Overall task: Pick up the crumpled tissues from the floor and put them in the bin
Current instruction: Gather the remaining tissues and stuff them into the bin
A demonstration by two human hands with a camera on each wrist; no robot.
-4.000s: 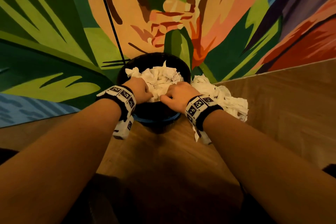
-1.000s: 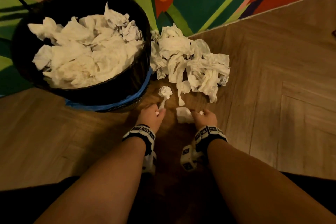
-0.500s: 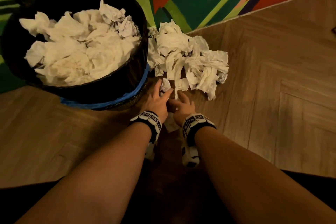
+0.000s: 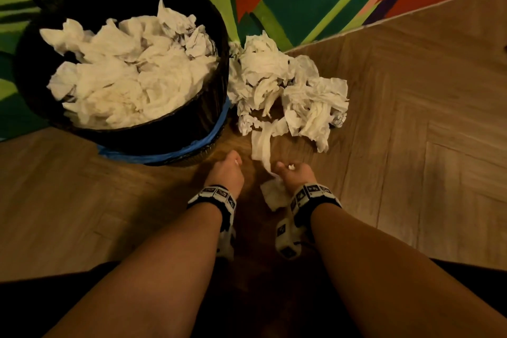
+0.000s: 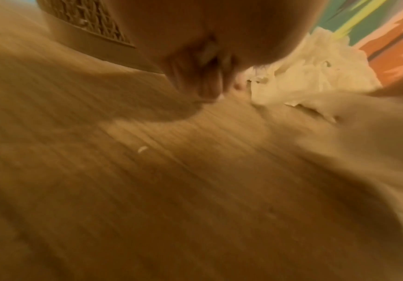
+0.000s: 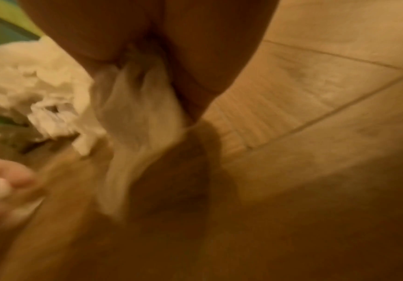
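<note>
Pickup step in hand: right hand point(image 4: 295, 173) grips a tissue strip point(image 4: 262, 145), left hand point(image 4: 227, 170) pinches a white scrap, grip unclear; next, carry both to the bin point(image 4: 192, 123).

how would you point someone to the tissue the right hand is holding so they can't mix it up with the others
Start at the round dark woven bin heaped with white tissues, then look right to the pile of crumpled white tissues on the wooden floor. Nearer the person, the right hand grips a long white tissue strip. Unlike the balled-up ones, it is stretched out, trailing from the pile to the fist.
</note>
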